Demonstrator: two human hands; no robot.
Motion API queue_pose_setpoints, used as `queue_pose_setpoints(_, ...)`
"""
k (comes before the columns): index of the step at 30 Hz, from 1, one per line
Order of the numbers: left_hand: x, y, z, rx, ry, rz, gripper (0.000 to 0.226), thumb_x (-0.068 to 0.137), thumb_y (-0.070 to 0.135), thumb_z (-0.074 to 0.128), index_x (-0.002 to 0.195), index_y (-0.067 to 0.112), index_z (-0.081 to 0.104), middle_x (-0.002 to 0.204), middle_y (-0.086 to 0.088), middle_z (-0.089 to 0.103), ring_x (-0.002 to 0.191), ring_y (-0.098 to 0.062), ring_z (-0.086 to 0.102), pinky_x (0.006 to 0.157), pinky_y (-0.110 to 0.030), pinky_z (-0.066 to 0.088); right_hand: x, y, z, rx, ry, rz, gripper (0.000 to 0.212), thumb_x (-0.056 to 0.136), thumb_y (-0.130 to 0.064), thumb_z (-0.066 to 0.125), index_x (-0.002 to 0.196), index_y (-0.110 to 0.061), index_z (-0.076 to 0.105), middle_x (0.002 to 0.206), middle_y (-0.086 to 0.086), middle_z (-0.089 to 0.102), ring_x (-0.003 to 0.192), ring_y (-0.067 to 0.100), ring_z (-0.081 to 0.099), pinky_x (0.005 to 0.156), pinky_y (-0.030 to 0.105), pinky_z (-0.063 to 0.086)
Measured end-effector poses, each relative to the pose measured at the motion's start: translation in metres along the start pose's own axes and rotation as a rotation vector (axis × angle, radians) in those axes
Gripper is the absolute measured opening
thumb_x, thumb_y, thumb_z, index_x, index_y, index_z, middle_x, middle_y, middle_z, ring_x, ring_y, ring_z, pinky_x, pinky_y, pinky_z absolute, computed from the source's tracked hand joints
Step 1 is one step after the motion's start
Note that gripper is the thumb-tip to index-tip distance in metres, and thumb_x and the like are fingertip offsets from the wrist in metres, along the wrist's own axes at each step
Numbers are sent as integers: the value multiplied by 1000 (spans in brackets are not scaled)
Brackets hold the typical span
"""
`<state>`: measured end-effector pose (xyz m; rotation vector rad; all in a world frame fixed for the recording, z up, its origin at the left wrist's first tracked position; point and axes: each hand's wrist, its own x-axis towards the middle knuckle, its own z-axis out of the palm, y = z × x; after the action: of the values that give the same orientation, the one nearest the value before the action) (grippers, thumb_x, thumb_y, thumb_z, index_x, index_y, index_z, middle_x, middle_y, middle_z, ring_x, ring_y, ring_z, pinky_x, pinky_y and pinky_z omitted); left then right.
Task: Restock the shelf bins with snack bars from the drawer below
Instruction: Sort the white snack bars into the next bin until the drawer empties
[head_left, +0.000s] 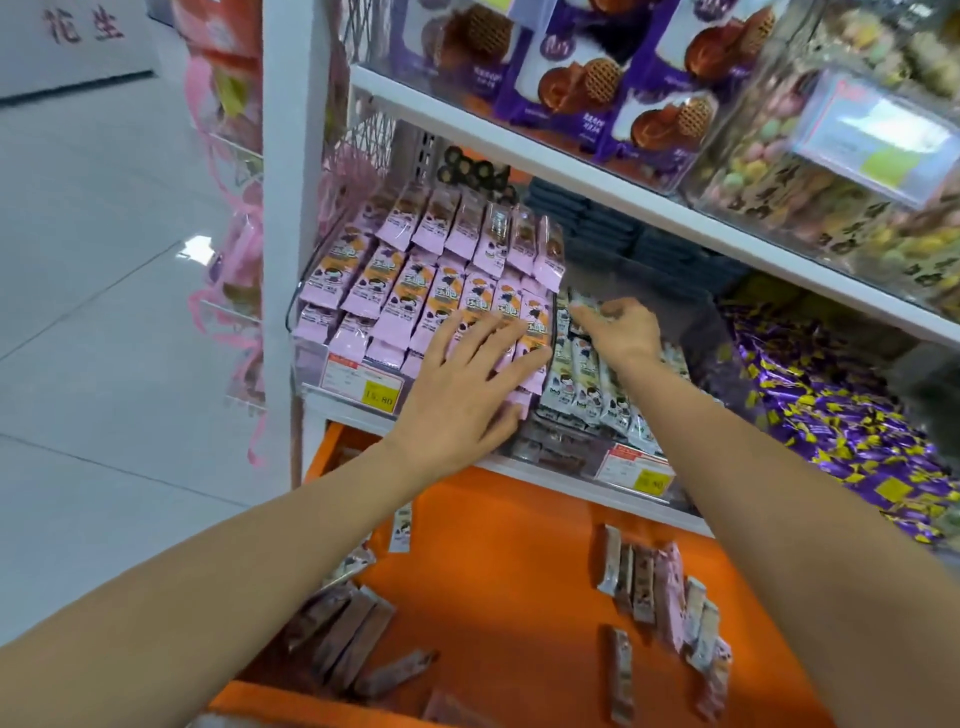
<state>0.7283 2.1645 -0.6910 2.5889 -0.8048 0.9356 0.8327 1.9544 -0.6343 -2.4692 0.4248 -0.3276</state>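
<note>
Forearms (234, 561) nearest me, then the orange drawer (519, 519) below the shelf (571, 483), loose snack bars (644, 582) scattered in it. Left grip (467, 379) wide, flat on the pink bars (415, 291) in the left bin (311, 364). Right grip (618, 327) curled, pinching a pale bar (582, 306) over the next bin's pale row (587, 384). I judge them light, crinkly, slippery film; take several mid-body, don't crush. Yellow tag (379, 397) reads 15.80; wrapper print too blurred for me to read. Wall sign (83, 26) looks like 花生.
</note>
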Motion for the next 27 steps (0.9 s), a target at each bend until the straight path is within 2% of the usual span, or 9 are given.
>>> queue_pose_setpoints(4,-1,1,-1,-8,-22,-9,53,92,34,51,143,22,48,151,-7,41,143,-29,32,119,-51,11,-3,2,-7,7,-86,-41,55,93,-53,54,128,-11,60,130,11,61,119,30,56,102,39,44)
queue_pose_setpoints(9,-2,1,-12,-2,-118,-3,58,92,35,47,148,23,41,156,-7,34,147,-29,23,120,-53,7,-16,6,-21,-2,-183,-74,56,93,-50,54,139,-18,51,142,6,53,129,28,49,110,41,39)
queue_pose_setpoints(12,-7,4,-23,-12,-120,-4,58,89,35,45,146,21,43,155,-9,34,146,-30,24,119,-53,10,-37,0,-31,88,-44,-226,40,92,-37,60,126,-15,61,127,8,60,117,24,56,103,41,44)
queue_pose_setpoints(15,-20,8,-38,-32,-5,-15,41,84,29,46,120,12,58,124,-11,53,121,-30,45,105,-46,25,-75,-8,-42,211,12,-373,14,94,-25,59,104,-20,66,105,1,62,92,13,58,86,34,49)
queue_pose_setpoints(17,-32,6,-46,-5,31,16,30,81,26,45,103,11,59,106,-9,55,103,-26,45,91,-39,30,-106,-14,-47,301,-59,-424,9,95,-21,57,94,-21,66,87,-4,62,75,10,55,69,28,48)
queue_pose_setpoints(21,-68,-11,-54,-80,-193,77,23,81,25,40,91,15,57,91,-2,52,81,-20,48,68,-30,29,-166,-19,-45,446,-284,-418,13,95,-13,57,87,-15,67,74,1,64,55,-1,54,51,12,42)
queue_pose_setpoints(24,-104,-27,-51,-152,-430,-39,34,81,33,33,89,17,61,89,-1,56,75,-23,58,58,-28,35,-201,-9,-23,467,-414,-419,18,96,-11,57,82,-11,68,70,11,65,51,5,54,50,16,43)
queue_pose_setpoints(25,-117,-33,-46,-150,-481,-75,37,83,35,34,93,16,64,92,-3,58,80,-26,60,60,-31,40,-209,-4,-12,448,-457,-419,19,96,-12,56,82,-10,69,71,13,66,52,8,54,50,18,44)
queue_pose_setpoints(27,-141,-44,-39,-111,-606,-142,34,89,32,48,112,13,65,112,-9,60,99,-32,60,77,-38,47,-221,8,15,397,-536,-409,20,97,-13,56,82,-12,70,71,17,66,52,14,56,50,24,46)
